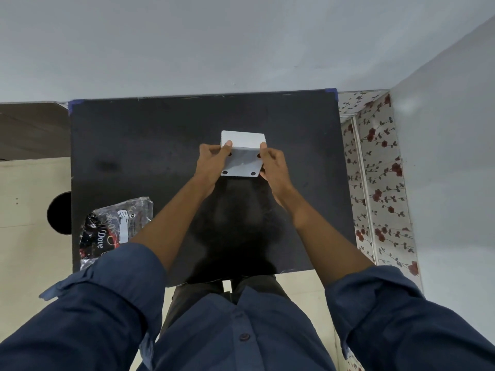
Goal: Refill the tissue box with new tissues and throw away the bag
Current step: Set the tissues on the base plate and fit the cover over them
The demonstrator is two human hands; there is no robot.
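White tissue box (242,153) held above the middle of a black worktop (160,145), tipped so its base with dark feet faces the camera, left hand (214,159) and right hand (273,163) fingers grasping its sides, crumpled plastic bag (115,228) lying near-left on the worktop.

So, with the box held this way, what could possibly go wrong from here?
The tissue box is tilted, its underside with the dark pads toward the person, and the left hand and right hand grip only its side edges; it might slip or its bottom panel come loose. The plastic bag lies at the table's left edge and could slide off.
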